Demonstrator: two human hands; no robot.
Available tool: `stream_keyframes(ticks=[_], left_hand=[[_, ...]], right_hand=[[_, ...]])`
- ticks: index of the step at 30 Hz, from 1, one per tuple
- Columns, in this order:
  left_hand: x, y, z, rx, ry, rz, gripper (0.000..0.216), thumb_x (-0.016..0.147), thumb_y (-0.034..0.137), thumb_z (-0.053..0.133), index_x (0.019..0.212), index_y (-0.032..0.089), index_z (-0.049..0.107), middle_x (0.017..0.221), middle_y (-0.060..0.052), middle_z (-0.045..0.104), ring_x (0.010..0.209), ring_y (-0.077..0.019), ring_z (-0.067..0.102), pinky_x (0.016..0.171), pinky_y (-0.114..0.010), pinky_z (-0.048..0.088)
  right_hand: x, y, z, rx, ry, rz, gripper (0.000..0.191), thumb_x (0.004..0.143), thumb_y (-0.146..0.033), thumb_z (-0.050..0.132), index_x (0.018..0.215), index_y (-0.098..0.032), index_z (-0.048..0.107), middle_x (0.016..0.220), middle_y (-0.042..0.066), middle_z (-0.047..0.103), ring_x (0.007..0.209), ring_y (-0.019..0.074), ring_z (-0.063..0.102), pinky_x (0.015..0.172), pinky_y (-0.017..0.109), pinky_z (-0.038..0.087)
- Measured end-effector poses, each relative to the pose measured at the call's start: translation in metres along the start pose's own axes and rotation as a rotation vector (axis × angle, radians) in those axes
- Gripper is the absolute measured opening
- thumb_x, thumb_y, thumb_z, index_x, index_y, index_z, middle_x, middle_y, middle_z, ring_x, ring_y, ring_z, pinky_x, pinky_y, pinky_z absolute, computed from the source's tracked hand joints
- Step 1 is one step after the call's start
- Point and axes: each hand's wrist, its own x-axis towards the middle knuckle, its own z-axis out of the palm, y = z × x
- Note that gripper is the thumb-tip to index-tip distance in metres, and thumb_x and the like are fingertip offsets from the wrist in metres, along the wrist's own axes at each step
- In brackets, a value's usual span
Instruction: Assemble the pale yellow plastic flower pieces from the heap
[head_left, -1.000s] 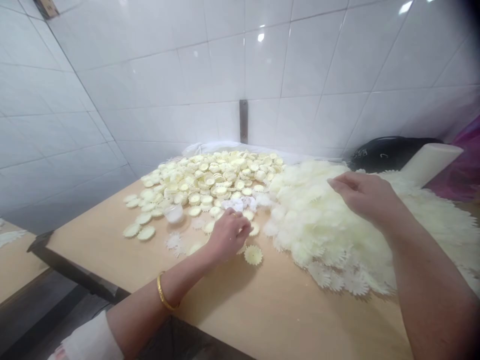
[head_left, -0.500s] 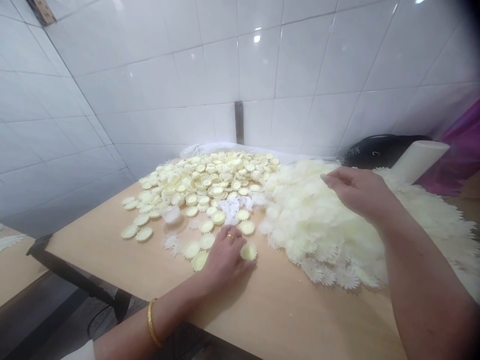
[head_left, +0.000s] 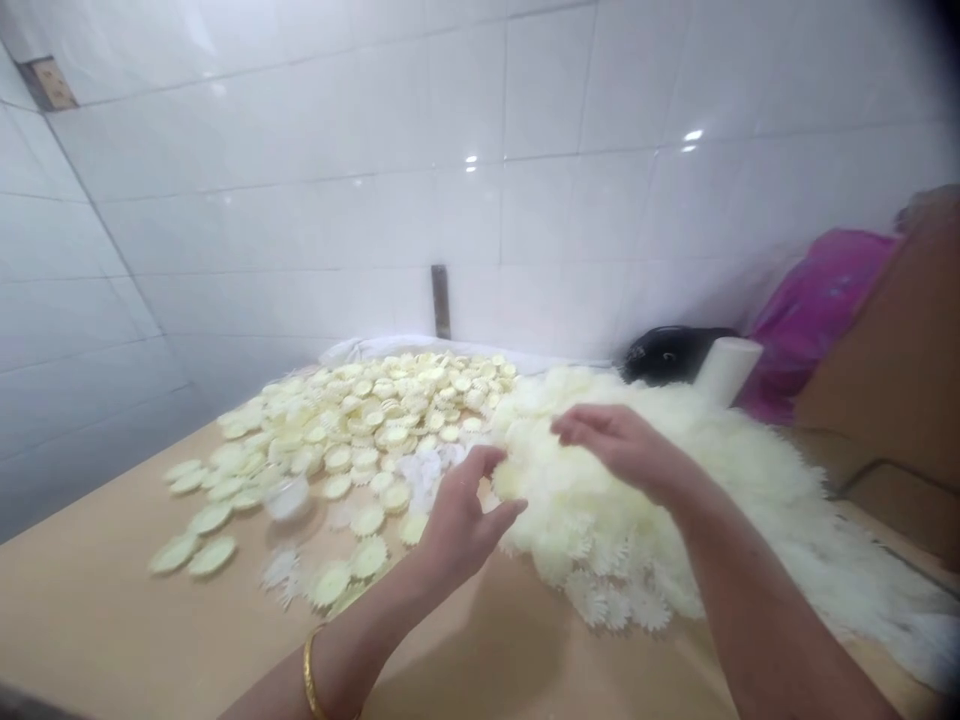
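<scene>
My left hand, with a gold bangle at the wrist, is lifted over the table beside the heap of pale toothed sheets. Its thumb and fingers curve around a pale yellow scalloped disc. My right hand hovers above the pale flower-shaped sheets, its fingertips pinched together; whatever is between them is too small to make out. To the left spreads a pile of yellowish scalloped discs. Several more discs lie loose near my left forearm.
A small clear cup with white contents stands on the wooden table. Crumpled white scraps lie between the piles. At the back right are a white roll, a black bag and a purple bag. A tiled wall rises behind.
My left hand has risen from the loose discs and moved towards the sheet heap, closer to my right hand. The right hand stays pinched over the heap. The camera view has tilted up and shifted right.
</scene>
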Motion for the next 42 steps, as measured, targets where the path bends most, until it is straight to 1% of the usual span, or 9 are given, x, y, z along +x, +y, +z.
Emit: stream_keyframes(ticks=[10, 13, 17, 21, 25, 29, 34, 37, 42], left_hand=[[0.024, 0.005, 0.022, -0.578, -0.118, -0.207, 0.029, 0.061, 0.019, 0.064, 0.088, 0.022, 0.050, 0.060, 0.006, 0.036, 0.056, -0.0082, 0.036, 0.052, -0.020, 0.030], [0.018, -0.003, 0.006, -0.433, -0.118, -0.206, 0.029, 0.063, 0.022, 0.063, 0.089, 0.021, 0.053, 0.059, 0.006, 0.038, 0.054, -0.0083, 0.037, 0.052, -0.021, 0.030], [0.008, -0.023, -0.033, 0.065, -0.067, -0.168, 0.028, 0.064, 0.029, 0.062, 0.090, 0.020, 0.055, 0.074, 0.000, 0.050, 0.070, -0.0145, 0.047, 0.062, -0.026, 0.037], [-0.007, -0.045, -0.058, 0.411, -0.163, -0.249, 0.036, 0.067, 0.042, 0.058, 0.093, 0.018, 0.056, 0.090, -0.007, 0.054, 0.083, -0.0228, 0.049, 0.066, -0.034, 0.040], [-0.014, -0.054, -0.048, 0.607, -0.205, -0.034, 0.034, 0.068, 0.041, 0.059, 0.091, 0.015, 0.058, 0.093, -0.012, 0.054, 0.096, -0.0273, 0.043, 0.074, -0.039, 0.041], [-0.015, -0.050, -0.019, 0.731, -0.236, 0.217, 0.011, 0.072, 0.022, 0.053, 0.067, 0.015, 0.059, 0.080, -0.011, 0.055, 0.097, -0.0281, 0.042, 0.076, -0.040, 0.040], [-0.015, -0.055, -0.005, 0.822, -0.217, 0.350, 0.016, 0.066, 0.010, 0.049, 0.052, 0.015, 0.052, 0.066, -0.010, 0.053, 0.088, -0.0265, 0.046, 0.073, -0.040, 0.040], [-0.006, -0.052, -0.013, 0.792, -0.124, 0.490, 0.019, 0.072, 0.005, 0.043, 0.060, 0.015, 0.054, 0.070, -0.009, 0.053, 0.088, -0.0241, 0.047, 0.073, -0.038, 0.042], [0.023, -0.016, -0.002, 0.640, 0.209, 0.742, 0.019, 0.074, 0.003, 0.044, 0.076, 0.016, 0.057, 0.081, -0.008, 0.053, 0.097, -0.0241, 0.044, 0.076, -0.038, 0.045]], right_hand=[[-0.004, -0.013, 0.005, 0.051, -0.205, -0.011, 0.026, 0.079, -0.036, 0.045, 0.074, -0.016, 0.061, 0.068, 0.002, 0.058, 0.064, 0.0132, 0.051, 0.059, 0.025, 0.040], [-0.003, -0.012, 0.009, -0.080, -0.172, 0.005, 0.025, 0.078, -0.035, 0.046, 0.068, -0.016, 0.059, 0.066, 0.002, 0.058, 0.062, 0.0138, 0.051, 0.059, 0.026, 0.039], [-0.003, -0.009, 0.006, -0.179, -0.117, 0.037, 0.031, 0.079, -0.041, 0.042, 0.070, -0.017, 0.058, 0.068, 0.003, 0.059, 0.061, 0.0145, 0.052, 0.056, 0.026, 0.038], [-0.003, -0.010, 0.003, -0.191, -0.156, 0.068, 0.034, 0.080, -0.045, 0.040, 0.070, -0.017, 0.057, 0.069, 0.003, 0.060, 0.061, 0.0143, 0.052, 0.053, 0.024, 0.037], [-0.003, -0.011, 0.007, -0.219, -0.144, 0.064, 0.032, 0.080, -0.043, 0.040, 0.069, -0.018, 0.057, 0.070, 0.003, 0.060, 0.063, 0.0145, 0.052, 0.053, 0.024, 0.037], [-0.002, -0.009, 0.008, -0.265, -0.126, 0.066, 0.031, 0.080, -0.041, 0.040, 0.068, -0.017, 0.056, 0.068, 0.003, 0.060, 0.062, 0.0143, 0.052, 0.054, 0.024, 0.037], [-0.001, -0.007, 0.005, -0.250, -0.107, 0.041, 0.029, 0.080, -0.038, 0.041, 0.067, -0.017, 0.056, 0.068, 0.003, 0.060, 0.062, 0.0142, 0.052, 0.054, 0.024, 0.035], [0.002, -0.005, 0.008, -0.193, -0.100, 0.038, 0.029, 0.081, -0.037, 0.041, 0.068, -0.016, 0.057, 0.068, 0.004, 0.060, 0.062, 0.0142, 0.052, 0.055, 0.025, 0.035], [0.007, 0.000, 0.012, 0.092, -0.025, 0.135, 0.042, 0.078, -0.051, 0.042, 0.062, -0.014, 0.056, 0.062, 0.004, 0.055, 0.060, 0.0137, 0.050, 0.058, 0.026, 0.037]])
